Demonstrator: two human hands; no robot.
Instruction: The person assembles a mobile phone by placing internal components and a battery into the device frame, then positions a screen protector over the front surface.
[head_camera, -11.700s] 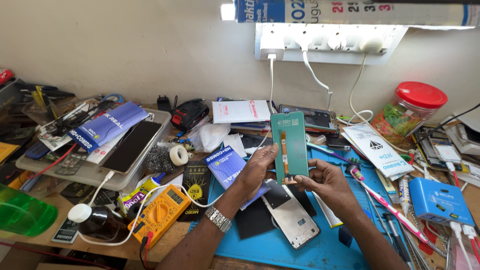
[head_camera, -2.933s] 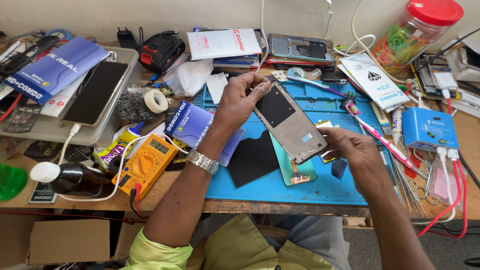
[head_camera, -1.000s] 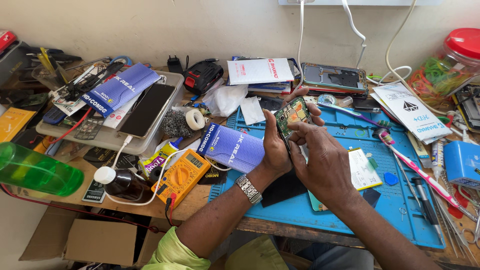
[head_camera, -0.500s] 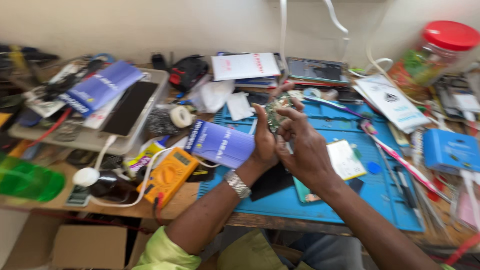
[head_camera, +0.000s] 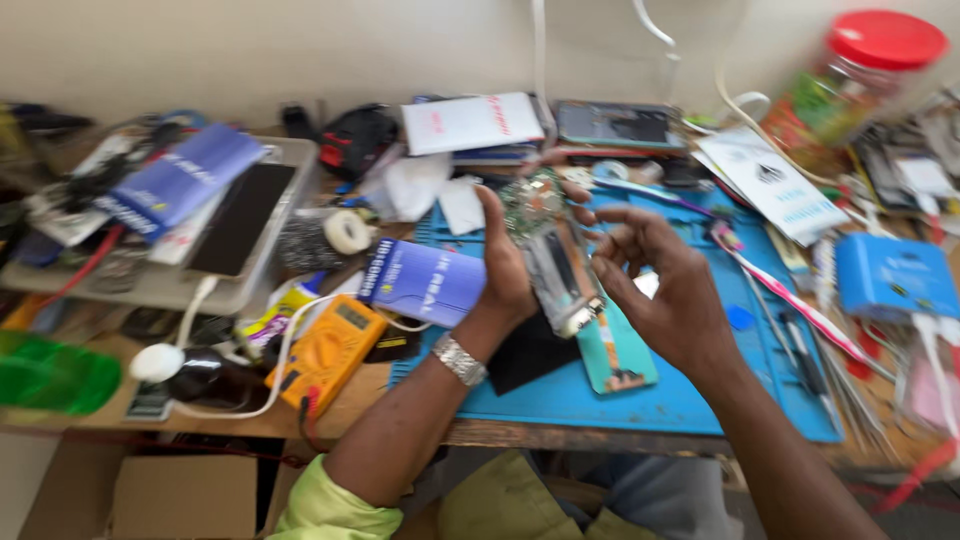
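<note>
The left hand (head_camera: 508, 262) is wrapped around an opened phone (head_camera: 552, 262), thumb along its near edge and fingertips showing at the far edge. It holds the phone tilted above the bench with its bared inside, a green circuit board at the top end, turned toward the person. A metal wristwatch (head_camera: 460, 360) sits on that wrist. The right hand (head_camera: 660, 290) hovers just beside the phone on its right, palm facing it, fingers loosely curled and spread. It grips nothing, and the blur hides whether a fingertip touches the phone's edge.

Directly under both hands lies a blue work mat (head_camera: 700, 390). On it, below the phone, rest a teal phone back cover (head_camera: 615, 352) and a dark flat panel (head_camera: 525, 355) under the left wrist. Just left of the left hand is a blue card package (head_camera: 420, 282), and further left and nearer the person a yellow multimeter (head_camera: 325, 350). Beyond the package lie a roll of tape (head_camera: 347, 232) and a grey tray (head_camera: 150, 285) bearing a black phone (head_camera: 238, 218). To the right of the right hand a pink-handled tool (head_camera: 780, 300) lies slanted on the mat, with a blue box (head_camera: 890, 280) past it. Far right, beyond the hands, stands a red-lidded jar (head_camera: 855, 75). A green bottle (head_camera: 55, 372) lies at the far left edge.
</note>
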